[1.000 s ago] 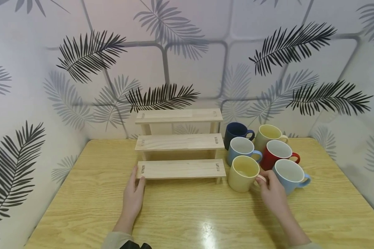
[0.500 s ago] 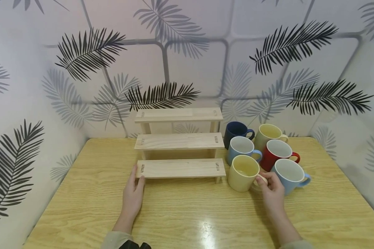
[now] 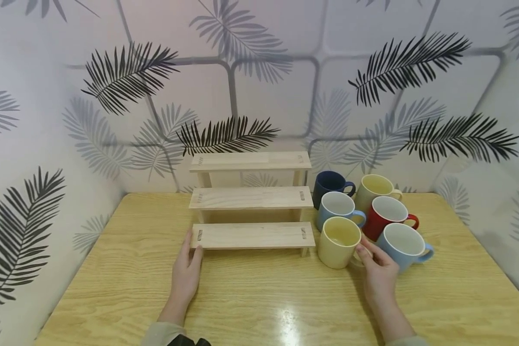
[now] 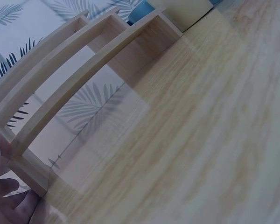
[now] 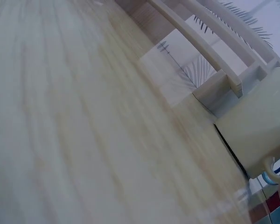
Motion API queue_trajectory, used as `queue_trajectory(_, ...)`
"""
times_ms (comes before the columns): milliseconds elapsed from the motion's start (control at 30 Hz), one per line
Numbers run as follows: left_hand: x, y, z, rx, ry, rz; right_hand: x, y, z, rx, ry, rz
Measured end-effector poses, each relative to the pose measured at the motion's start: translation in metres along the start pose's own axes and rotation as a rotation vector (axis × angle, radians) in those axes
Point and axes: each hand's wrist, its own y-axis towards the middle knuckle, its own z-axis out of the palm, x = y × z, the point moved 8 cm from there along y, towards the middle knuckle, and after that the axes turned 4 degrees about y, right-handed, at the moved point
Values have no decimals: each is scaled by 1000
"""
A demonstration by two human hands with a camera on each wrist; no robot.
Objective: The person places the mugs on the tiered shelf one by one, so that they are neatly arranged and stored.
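Note:
In the head view, my left hand (image 3: 186,272) grips the left end of the lowest board of a three-step wooden shelf rack (image 3: 253,235), its thumb at the front edge. The left wrist view shows curled fingers (image 4: 18,205) beside the rack's end leg. To the right of the rack, a pale yellow mug (image 3: 334,254) stands upright on the table. My right hand (image 3: 380,276) pinches this mug's handle, which is partly hidden by the fingers. In the right wrist view, the mug (image 5: 261,121) sits close to the rack's right end.
Behind the held mug stand a light blue mug (image 3: 328,216) and a navy mug (image 3: 324,192). A second yellow mug (image 3: 367,197), a red mug (image 3: 378,223) and another light blue mug (image 3: 395,254) stand farther right. A patterned wall (image 3: 268,105) closes off the table's back.
My right fingers have shifted slightly on the yellow mug's handle, and the right forearm has swung a little left. The left hand, the rack and the mugs stay in place.

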Motion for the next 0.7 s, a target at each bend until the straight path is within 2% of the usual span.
queue_trajectory(367, 0, 0, 2, 10, -10, 5, 7, -2, 8, -34, 111, 59)
queue_trajectory(633, 1, -1, 0, 12, -5, 0, 34, -1, 38, 21, 62, 42)
queue_trajectory(700, 1, -1, 0, 15, -1, 2, 39, -1, 47, 34, 36, 64)
